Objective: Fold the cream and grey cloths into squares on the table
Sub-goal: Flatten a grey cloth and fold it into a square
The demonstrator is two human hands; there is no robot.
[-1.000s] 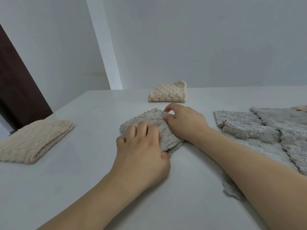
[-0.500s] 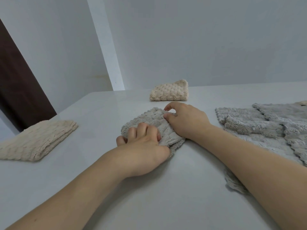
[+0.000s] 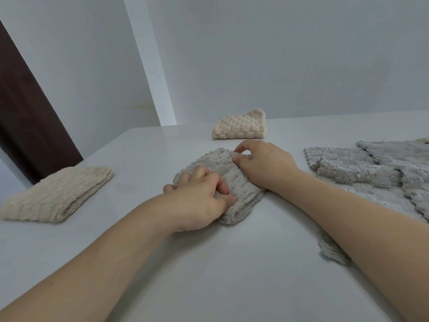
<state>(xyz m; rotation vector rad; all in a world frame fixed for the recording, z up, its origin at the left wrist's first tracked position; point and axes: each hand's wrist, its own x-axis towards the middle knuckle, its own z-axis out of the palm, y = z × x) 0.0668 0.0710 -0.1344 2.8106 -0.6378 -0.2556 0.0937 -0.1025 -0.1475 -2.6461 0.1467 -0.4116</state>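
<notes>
A small folded grey cloth [image 3: 234, 177] lies at the middle of the white table [image 3: 232, 263]. My left hand [image 3: 197, 201] rests on its near left part, fingers curled and gripping the near edge. My right hand [image 3: 264, 166] holds the cloth's far right edge with thumb and fingers. Unfolded grey cloths [image 3: 371, 168] lie in a pile at the right, partly under my right forearm. A folded cream cloth [image 3: 240, 126] sits behind, near the wall. Another folded cream cloth [image 3: 55, 194] lies at the left edge.
A white wall rises just behind the table's far edge. A dark brown door [image 3: 25, 117] stands at the left beyond the table's corner. A bit of cream cloth [image 3: 426, 139] peeks over the grey pile at the right frame edge.
My left hand has curled and slid toward the cloth's near edge, with the forearm swinging to the left. The right hand has stayed on the far right edge.
</notes>
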